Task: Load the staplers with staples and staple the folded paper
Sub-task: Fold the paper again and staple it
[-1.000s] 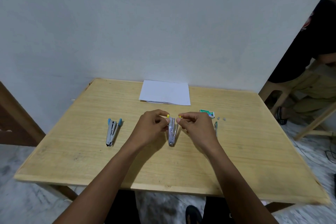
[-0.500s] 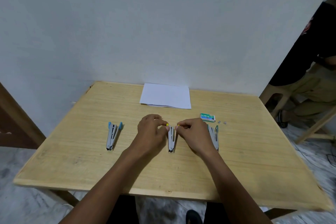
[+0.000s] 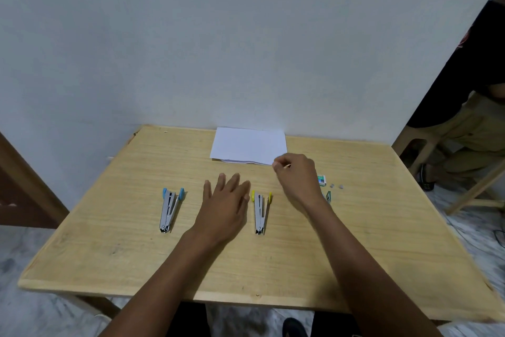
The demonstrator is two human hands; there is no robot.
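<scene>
Staplers lie open on the table [image 3: 382, 227]: blue stapler [image 3: 170, 209] at centre left, yellow stapler [image 3: 260, 211] at centre, a third [image 3: 328, 196] mostly hidden behind the right wrist. Left hand [image 3: 222, 205] hovers flat with fingers spread, empty, just left of the yellow stapler. Right hand [image 3: 296, 176] is curled, thumb and forefinger pinched on something too small to tell, beside the paper [image 3: 248, 145] at upper centre, with the staple box [image 3: 322, 179] just right of it.

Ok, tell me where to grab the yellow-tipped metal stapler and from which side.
Probably the narrow hinged end of the yellow-tipped metal stapler, nearest you, pinched from above. It lies flat on the wooden table with both arms splayed open toward the wall, meeting at that end.
</scene>
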